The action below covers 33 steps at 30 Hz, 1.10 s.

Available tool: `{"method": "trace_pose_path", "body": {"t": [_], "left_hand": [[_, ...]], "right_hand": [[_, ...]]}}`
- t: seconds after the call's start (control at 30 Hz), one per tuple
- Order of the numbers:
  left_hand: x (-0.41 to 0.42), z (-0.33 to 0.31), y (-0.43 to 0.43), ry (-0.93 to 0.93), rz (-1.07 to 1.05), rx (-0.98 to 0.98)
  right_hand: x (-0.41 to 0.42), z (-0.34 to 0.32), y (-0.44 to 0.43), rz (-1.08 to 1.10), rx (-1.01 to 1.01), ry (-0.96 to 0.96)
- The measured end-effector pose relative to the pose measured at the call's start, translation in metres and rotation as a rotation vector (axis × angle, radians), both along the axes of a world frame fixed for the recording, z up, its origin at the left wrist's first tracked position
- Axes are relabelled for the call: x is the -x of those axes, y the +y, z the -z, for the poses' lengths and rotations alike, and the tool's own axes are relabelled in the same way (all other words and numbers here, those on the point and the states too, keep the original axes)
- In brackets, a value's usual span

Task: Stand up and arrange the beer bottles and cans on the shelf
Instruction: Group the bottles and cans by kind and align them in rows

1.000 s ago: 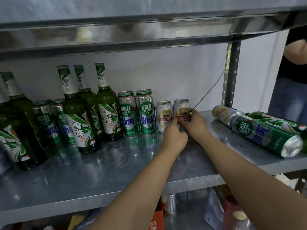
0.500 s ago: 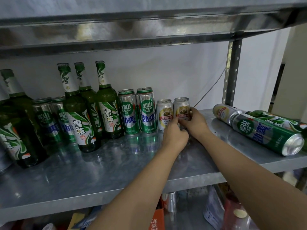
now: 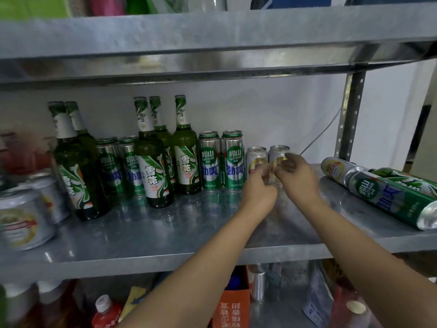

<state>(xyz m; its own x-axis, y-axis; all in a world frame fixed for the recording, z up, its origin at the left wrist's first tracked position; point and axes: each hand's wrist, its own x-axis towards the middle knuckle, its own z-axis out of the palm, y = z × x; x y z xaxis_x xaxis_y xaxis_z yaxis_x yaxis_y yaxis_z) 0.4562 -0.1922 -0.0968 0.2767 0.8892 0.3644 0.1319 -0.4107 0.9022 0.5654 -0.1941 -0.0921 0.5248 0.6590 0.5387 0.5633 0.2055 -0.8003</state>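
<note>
fingers (image 3: 287, 159) of the right hand (image 3: 298, 178) curl on the right small can (image 3: 279, 153); grip unclear. left hand (image 3: 259, 192) has come off the left small can (image 3: 256, 159), fingers loosely curled, holding nothing i can see. both small cans upright in row on shelf (image 3: 165, 235). next: fallen cans (image 3: 387, 197) at right, still lying down.

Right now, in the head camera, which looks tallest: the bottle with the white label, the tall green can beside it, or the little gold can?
1. Bottle with the white label
2. Tall green can
3. Little gold can, partly hidden by the left hand
</note>
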Motion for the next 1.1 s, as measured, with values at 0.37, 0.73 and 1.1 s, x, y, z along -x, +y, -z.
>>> {"method": "trace_pose_path", "body": {"t": [0.37,0.73,1.1], "left_hand": [[-0.037,-0.028,-0.061,-0.111,0.200,0.153],[-0.109,-0.017,-0.093,-0.049,0.359,0.284],[-0.101,-0.003,-0.073,0.028,0.304,0.287]], "right_hand": [[-0.019,-0.040,-0.092,0.021,0.104,-0.116],[-0.119,-0.036,-0.136,0.358,0.531,-0.522],[-0.122,-0.027,-0.117,0.461,0.689,-0.724]]}}
